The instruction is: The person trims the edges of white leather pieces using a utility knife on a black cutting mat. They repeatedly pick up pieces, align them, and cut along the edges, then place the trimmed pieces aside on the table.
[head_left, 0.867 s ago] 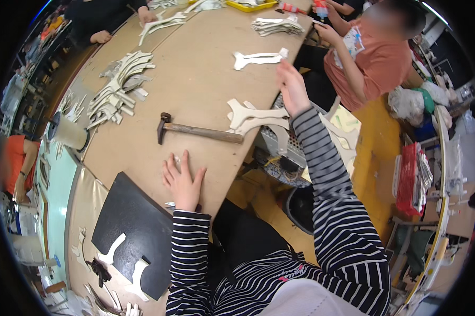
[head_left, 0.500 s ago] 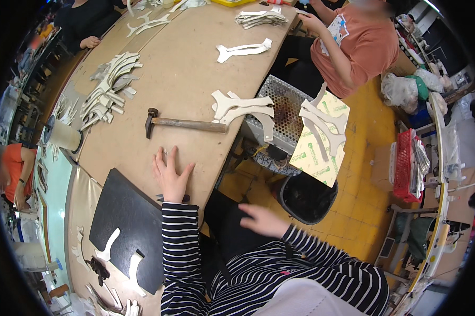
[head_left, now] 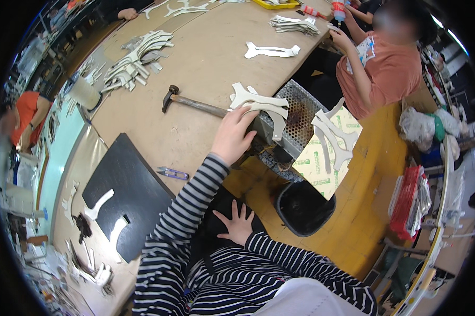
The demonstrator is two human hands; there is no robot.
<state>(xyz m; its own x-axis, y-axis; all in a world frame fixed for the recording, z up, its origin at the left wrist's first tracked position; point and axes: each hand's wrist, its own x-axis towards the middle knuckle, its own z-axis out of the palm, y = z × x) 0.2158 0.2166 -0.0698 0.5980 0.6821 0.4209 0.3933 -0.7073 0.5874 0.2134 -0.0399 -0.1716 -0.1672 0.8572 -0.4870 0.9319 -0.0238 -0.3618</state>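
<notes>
- Overhead, head view: left hand (head_left: 232, 138) reaches across the tan wooden worktable (head_left: 206, 58) to the small stack of pale forked cut-out pieces (head_left: 258, 101) at the table's near edge; fingers lie together, tips on the lowest piece, seemingly to draw it off the stack
- Stack sits partly over the grey perforated metal basket (head_left: 295, 118) just beside the edge, pieces flat, thin, cream-white, prongs fanned
- Right hand (head_left: 236, 224) rests flat on the dark lap, fingers spread, holding nothing, likely bracing the lean
- Wooden-handled hammer (head_left: 192, 104) lies just left of the stack
- Small blue-handled snips (head_left: 171, 173) lie beside the black mat (head_left: 127, 195)
- Seated person in an orange shirt (head_left: 377, 68) works opposite
</notes>
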